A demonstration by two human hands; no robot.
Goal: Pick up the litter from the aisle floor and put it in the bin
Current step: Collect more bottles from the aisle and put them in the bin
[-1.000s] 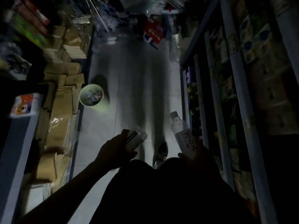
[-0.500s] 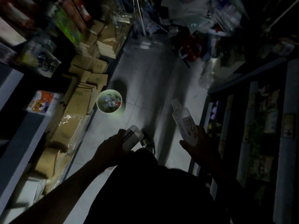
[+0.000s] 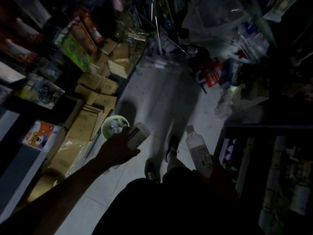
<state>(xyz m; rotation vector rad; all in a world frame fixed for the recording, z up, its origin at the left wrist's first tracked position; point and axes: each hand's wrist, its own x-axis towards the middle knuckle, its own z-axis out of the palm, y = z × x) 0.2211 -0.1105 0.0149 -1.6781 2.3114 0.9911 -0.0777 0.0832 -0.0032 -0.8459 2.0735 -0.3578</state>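
Observation:
A round pale green bin [image 3: 105,128] stands on the aisle floor against the left stacks, with crumpled litter inside. My left hand [image 3: 116,150] is stretched out beside the bin's right rim, gripping a pale cup-like container [image 3: 139,134] with a dark label. At the lower right, my right hand [image 3: 215,172] holds a clear plastic bottle [image 3: 197,146] by its base, cap pointing away from me. The bottle has orange characters on its label. My two shoes [image 3: 171,146] show on the floor between the hands.
Flattened cardboard boxes [image 3: 84,126] are piled along the left edge of the aisle under dark shelves of packaged goods. A shelf unit [image 3: 254,167] lines the right. At the far end lie a red-and-white bag [image 3: 211,75], plastic bags and clutter. The tiled floor [image 3: 160,99] runs down the middle.
I have walked closer to the bin, which now sits right beside my left hand. My left hand has reached forward with the container; the bottle stays in my right hand.

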